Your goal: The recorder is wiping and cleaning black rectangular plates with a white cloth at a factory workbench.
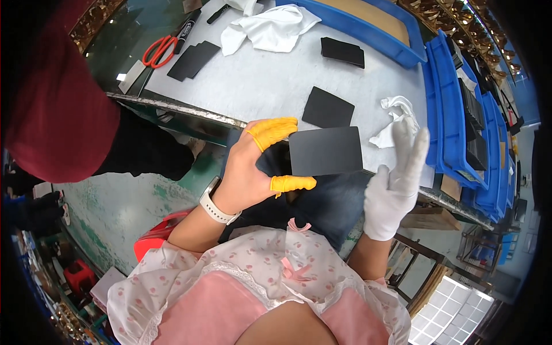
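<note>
A thin black rectangular plate (326, 151) with rounded corners is held over my lap at the table's front edge. My left hand (253, 158), wearing yellow finger cots, grips its left side between thumb and fingers. To the right of the plate, my right hand (395, 181) is raised in a white glove, its fingers stretched out and holding nothing. Just beyond the held plate, another black plate (328, 107) lies on the white table sheet (259, 80). A crumpled white cloth (395, 118) rests behind my right hand.
Black plates are stacked at the back (342, 53) and at the left (194, 60). Red-handled scissors (160, 52) and a black marker (187, 31) lie left of a white cloth (270, 29). A blue tray (368, 26) and blue bins (454, 138) border the table. A person in dark red (63, 109) stands left.
</note>
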`<state>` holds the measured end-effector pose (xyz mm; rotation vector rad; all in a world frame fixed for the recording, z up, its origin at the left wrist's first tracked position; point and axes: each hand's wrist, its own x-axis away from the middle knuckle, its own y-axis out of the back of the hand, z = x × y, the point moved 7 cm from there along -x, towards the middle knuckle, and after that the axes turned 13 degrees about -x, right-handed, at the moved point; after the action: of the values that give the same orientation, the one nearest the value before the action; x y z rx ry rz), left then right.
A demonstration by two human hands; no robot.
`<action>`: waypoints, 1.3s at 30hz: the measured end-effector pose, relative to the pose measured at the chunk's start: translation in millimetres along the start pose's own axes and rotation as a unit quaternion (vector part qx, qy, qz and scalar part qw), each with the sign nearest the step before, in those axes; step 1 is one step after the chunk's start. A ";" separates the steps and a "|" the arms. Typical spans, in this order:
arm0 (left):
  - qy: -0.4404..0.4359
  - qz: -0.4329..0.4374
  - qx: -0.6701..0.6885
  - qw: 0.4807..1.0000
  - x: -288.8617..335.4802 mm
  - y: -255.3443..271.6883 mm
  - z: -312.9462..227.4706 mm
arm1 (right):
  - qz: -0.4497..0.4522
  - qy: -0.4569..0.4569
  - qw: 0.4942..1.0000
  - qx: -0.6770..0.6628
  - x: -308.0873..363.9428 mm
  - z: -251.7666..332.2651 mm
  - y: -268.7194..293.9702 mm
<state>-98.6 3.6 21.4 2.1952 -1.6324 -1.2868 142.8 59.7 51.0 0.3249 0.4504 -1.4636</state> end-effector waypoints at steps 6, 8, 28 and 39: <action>0.016 -0.038 -0.007 0.999 10.5 6.4 -6.8 | 0.270 0.206 0.866 0.367 41.6 28.7 -62.6; 0.036 -0.042 -0.012 0.998 16.3 12.1 -5.5 | 0.179 0.186 0.891 0.374 31.4 20.0 -36.9; 0.094 -0.013 0.060 0.994 48.6 10.9 -23.0 | 0.179 0.153 0.921 0.311 56.4 19.5 -47.7; -0.065 0.017 -0.134 0.989 57.0 3.5 -43.0 | -0.019 -0.418 0.866 -0.272 103.3 -30.7 -75.6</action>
<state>-68.6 -61.3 19.0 1.9553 -1.4328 -1.5657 69.7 -22.8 -21.0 -0.7618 0.1355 -1.3016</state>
